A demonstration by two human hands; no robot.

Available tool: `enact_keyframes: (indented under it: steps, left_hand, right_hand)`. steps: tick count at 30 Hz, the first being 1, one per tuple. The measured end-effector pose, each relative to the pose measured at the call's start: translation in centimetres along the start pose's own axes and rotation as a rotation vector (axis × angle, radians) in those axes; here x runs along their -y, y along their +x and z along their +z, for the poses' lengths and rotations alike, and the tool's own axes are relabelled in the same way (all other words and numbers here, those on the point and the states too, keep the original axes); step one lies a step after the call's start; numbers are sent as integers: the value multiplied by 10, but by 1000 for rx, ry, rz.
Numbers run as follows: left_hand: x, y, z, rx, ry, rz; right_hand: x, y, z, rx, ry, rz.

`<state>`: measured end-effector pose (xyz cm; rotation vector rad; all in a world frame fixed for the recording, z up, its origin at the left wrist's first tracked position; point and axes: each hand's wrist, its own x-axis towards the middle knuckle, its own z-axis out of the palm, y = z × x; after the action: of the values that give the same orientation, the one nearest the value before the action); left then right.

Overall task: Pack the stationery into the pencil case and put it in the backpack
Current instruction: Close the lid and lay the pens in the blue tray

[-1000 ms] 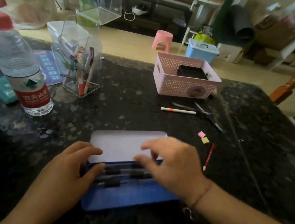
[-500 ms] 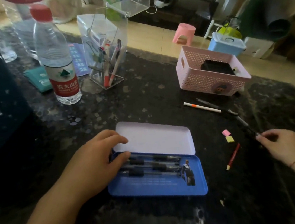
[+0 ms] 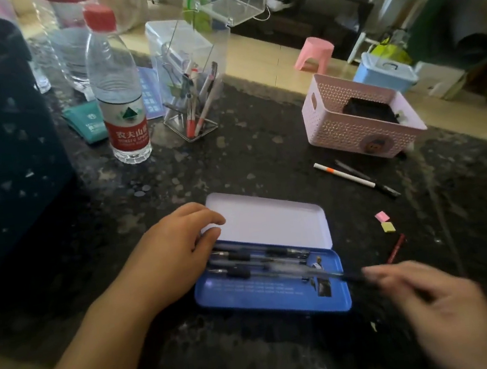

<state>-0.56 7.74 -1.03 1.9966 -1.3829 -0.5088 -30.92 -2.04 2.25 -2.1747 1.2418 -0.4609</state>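
With lid open, pencil case [image 3: 261,300] holding pens [image 3: 259,256]

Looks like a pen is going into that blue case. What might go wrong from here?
The dark pen in the right hand arrives at a slant across the pencil case; left overhanging the rim, it may stop the lid closing. The red pencil and two small erasers could be forgotten.
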Motion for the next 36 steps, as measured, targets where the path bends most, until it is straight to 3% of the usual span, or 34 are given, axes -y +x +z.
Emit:
enact_keyframes:
  steps: [1, 5, 13, 19, 22, 24, 27, 31, 36]
  left_hand:
    - [0, 0, 0, 2, -3, -1]
    - [-2, -2, -1, 42, 14, -4]
    - [-3, -3, -2, 117, 33, 27]
    - [-1, -2, -2, 270, 83, 70]
    - [-2, -1, 0, 322, 138, 105]
    - [-1, 0, 1, 351, 160, 113]
    - [2, 1, 1, 367, 157, 103]
    - [2, 2, 4, 347, 213, 112]
    - [2, 2, 5, 322, 248, 109]
  right_hand:
    - [19, -5, 13, 66, -74, -80]
    - [33, 7, 46, 185, -137, 19]
    - [28, 21, 60, 79, -451, -166]
    - [24, 30, 51, -65, -315, -258]
    - [-2, 81, 18, -242, -154, -138]
    - [-36, 132, -11, -332, -204, 26]
    - [-82, 186, -43, -211, -542, 275]
    - [-109, 203, -45, -61, -501, 438]
    - [-120, 189, -42, -191, -332, 484]
